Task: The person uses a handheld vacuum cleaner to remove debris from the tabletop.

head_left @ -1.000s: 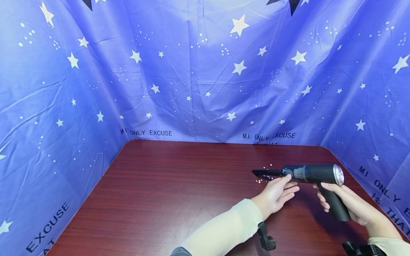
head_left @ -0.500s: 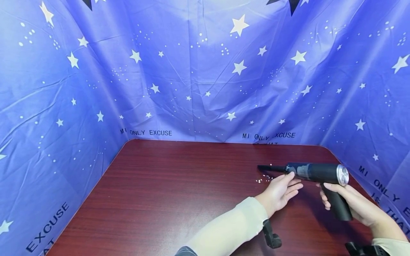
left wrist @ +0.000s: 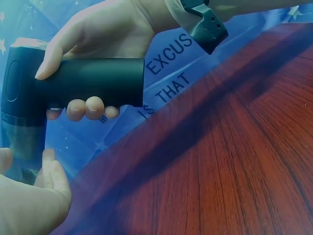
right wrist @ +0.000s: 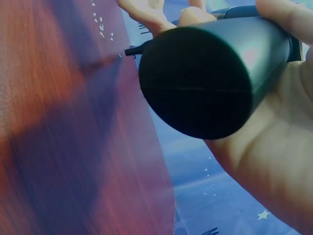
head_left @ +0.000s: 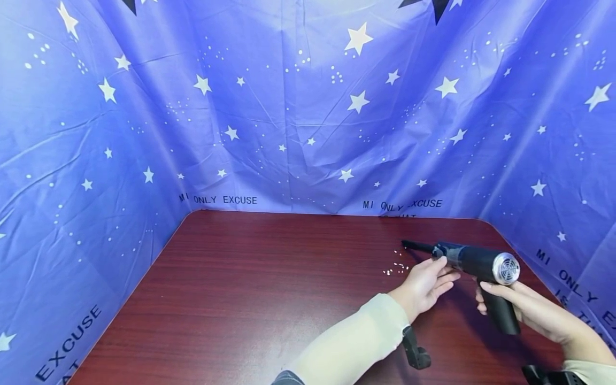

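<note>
In the head view a black handheld vacuum cleaner (head_left: 476, 262) with a clear front section and silver vented rear is held above the table's right side. My right hand (head_left: 534, 313) grips its handle; the left wrist view shows fingers wrapped round that handle (left wrist: 98, 81). My left hand (head_left: 421, 286) supports the clear front section, its fingers fairly straight beneath and the thumb against the side. The narrow black nozzle (head_left: 417, 246) points left and away. Several small white bits (head_left: 397, 266) lie on the table near its tip. The right wrist view shows the handle's round base (right wrist: 195, 83).
The dark red wooden table (head_left: 240, 299) has a blue star-patterned curtain (head_left: 289, 107) along its back and both sides. A black wrist mount (head_left: 416, 350) hangs from the left sleeve, and another (head_left: 544, 374) is at the right wrist.
The vacuum's nozzle has moved right and farther back, away from the white bits, and its rear end has turned toward the viewer. Both hands have moved with it; more bits are visible.
</note>
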The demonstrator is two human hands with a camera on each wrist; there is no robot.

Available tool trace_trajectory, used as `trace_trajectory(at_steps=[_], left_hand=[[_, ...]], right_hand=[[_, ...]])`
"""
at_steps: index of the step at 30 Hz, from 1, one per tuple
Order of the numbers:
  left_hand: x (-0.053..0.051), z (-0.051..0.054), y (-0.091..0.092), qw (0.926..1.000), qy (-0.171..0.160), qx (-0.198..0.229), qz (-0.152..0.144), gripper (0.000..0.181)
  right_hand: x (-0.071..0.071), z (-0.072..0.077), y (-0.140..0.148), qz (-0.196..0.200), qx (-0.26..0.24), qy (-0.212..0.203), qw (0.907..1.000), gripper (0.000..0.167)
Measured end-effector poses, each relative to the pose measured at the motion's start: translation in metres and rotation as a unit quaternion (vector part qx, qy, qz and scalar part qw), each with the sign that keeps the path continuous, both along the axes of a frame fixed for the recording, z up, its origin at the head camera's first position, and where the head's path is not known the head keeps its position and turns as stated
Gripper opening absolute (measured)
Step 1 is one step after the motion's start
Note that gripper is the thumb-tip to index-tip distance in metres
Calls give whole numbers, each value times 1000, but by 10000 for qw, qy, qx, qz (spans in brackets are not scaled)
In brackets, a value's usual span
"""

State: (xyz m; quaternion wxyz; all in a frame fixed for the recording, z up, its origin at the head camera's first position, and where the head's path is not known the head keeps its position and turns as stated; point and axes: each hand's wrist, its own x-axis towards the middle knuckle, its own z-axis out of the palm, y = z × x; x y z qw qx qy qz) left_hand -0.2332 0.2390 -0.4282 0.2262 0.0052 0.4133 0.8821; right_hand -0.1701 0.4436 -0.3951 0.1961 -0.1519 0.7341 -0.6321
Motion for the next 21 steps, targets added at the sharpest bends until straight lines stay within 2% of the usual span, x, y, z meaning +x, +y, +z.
trace_trajectory(at_steps=[10, 13, 17, 21], left_hand=[[2, 0, 3, 9998, -82, -156, 45, 19], [4, 0, 2, 9998, -110, -162, 13, 19], [7, 0, 2, 9998, -155, -128, -14, 20], [9, -1, 1, 9998, -143, -143, -29, 22]], right_hand=[[1, -1, 0, -23, -55, -37, 10000, 46], [1, -1, 2, 151, -336, -173, 9992, 47], [-1, -1, 5, 529, -909, -476, 9933, 47], [-3, -2, 7, 637, -1145, -708, 9888, 47]])
